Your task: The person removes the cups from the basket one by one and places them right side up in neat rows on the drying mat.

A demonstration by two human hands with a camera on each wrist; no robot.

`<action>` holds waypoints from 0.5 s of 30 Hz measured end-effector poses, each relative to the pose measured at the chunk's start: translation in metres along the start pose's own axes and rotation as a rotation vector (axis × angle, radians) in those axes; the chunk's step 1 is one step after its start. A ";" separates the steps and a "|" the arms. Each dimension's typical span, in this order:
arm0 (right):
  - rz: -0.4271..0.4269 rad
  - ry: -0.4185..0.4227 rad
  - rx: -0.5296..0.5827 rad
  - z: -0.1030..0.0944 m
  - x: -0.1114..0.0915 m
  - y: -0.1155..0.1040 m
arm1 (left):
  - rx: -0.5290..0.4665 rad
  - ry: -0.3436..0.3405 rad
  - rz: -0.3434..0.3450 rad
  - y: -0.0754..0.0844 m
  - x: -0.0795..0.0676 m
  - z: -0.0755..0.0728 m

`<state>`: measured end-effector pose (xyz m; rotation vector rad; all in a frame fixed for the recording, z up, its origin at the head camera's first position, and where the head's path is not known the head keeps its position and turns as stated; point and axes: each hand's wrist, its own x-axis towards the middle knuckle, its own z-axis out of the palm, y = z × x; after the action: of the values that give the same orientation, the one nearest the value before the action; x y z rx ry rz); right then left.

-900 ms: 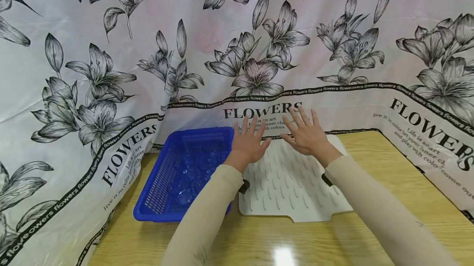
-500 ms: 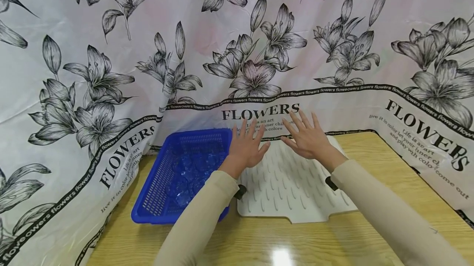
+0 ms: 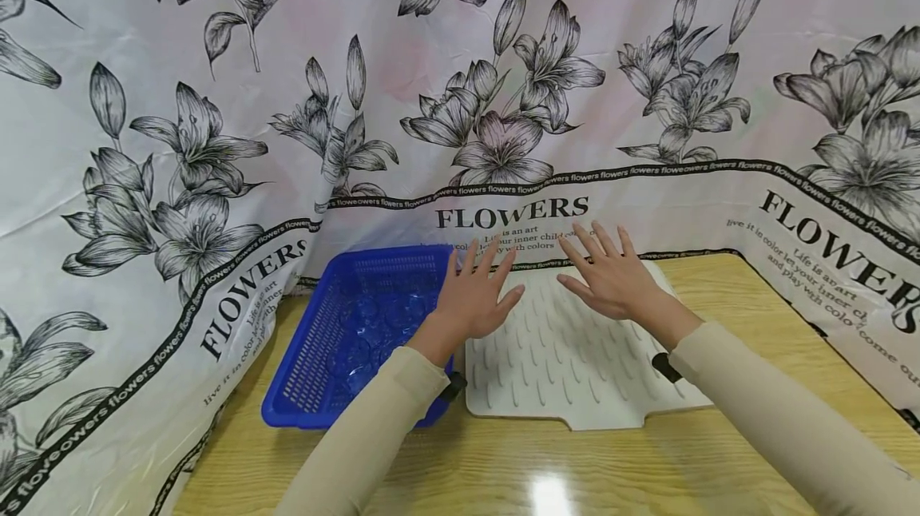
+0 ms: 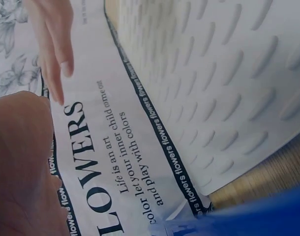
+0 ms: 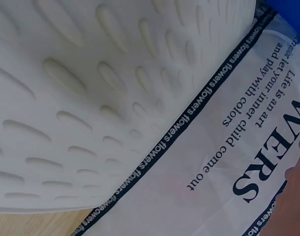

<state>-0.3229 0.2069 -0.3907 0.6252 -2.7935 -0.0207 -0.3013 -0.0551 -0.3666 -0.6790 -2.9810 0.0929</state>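
Note:
In the head view my left hand [image 3: 470,300] hovers over the gap between a blue plastic basket [image 3: 287,372] and a white ridged mat [image 3: 553,372]. Its fingers are spread and hold nothing. My right hand [image 3: 611,280], likewise with spread fingers, is above the far right part of the mat. Inside the basket lie several clear, see-through items [image 3: 362,340] tinted blue by it; my left forearm hides part of them. The left wrist view shows the mat's raised ridges [image 4: 233,64] and the fingers of the right hand [image 4: 56,39].
The basket and mat stand side by side on a wood-grain table [image 3: 489,468]. A white cloth [image 3: 402,140] printed with black flowers and lettering hangs behind and along both sides. A dark strap [image 3: 667,368] shows at the right wrist, another [image 3: 453,387] at the left.
Both hands have drawn back slightly toward the body, and the right hand has shifted a little to the right. The fingers stay spread; the basket and mat have not moved.

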 end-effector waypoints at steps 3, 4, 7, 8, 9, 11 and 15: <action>-0.030 0.034 0.033 0.003 -0.003 -0.001 | -0.007 -0.001 0.007 -0.001 -0.006 -0.001; -0.040 0.043 0.046 0.003 -0.004 -0.003 | -0.010 -0.003 0.008 -0.001 -0.008 -0.002; -0.066 0.060 0.063 0.004 -0.007 -0.006 | -0.013 -0.006 0.015 -0.002 -0.013 -0.003; -0.074 0.063 0.064 0.005 -0.007 -0.007 | -0.015 -0.005 0.017 -0.002 -0.014 -0.003; -0.074 0.059 0.065 0.003 -0.008 -0.008 | -0.015 -0.006 0.020 -0.002 -0.015 -0.003; -0.077 0.057 0.067 0.002 -0.011 -0.011 | -0.012 -0.001 0.027 -0.004 -0.017 -0.003; -0.077 0.037 0.059 -0.002 -0.015 -0.015 | -0.002 0.018 0.037 -0.006 -0.021 -0.001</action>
<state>-0.3033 0.1995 -0.3940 0.7397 -2.7420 0.0580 -0.2847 -0.0694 -0.3661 -0.7316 -2.9522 0.0859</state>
